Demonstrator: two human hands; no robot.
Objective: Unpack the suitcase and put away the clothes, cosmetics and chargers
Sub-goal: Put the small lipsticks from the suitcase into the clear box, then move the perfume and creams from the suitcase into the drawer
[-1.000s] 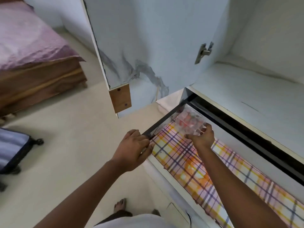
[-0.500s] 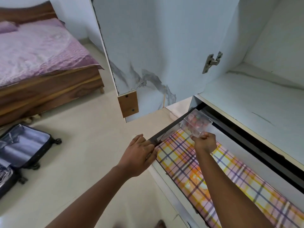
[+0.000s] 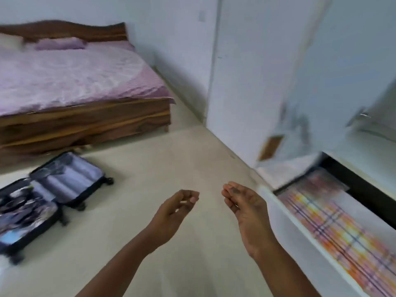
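A black suitcase (image 3: 49,196) lies open on the floor at the left, its near half still holding several dark and blue items, blurred. At the right the wardrobe drawer (image 3: 282,217) stands pulled out, lined with an orange and purple checked sheet (image 3: 334,224). My left hand (image 3: 175,209) and my right hand (image 3: 244,204) hang in mid-air over the floor between suitcase and drawer, fingers loosely curled, holding nothing. The clear plastic box is not visible in the blurred drawer.
A wooden bed (image 3: 85,116) with a pink cover stands at the back left. The white wardrobe door (image 3: 252,78) hangs open above the drawer. Bare cream floor (image 3: 150,172) lies between bed, suitcase and wardrobe.
My right hand let go of the clear box and my left hand left the drawer's edge. Both hands drew back over the floor, and my view swung left toward the suitcase.
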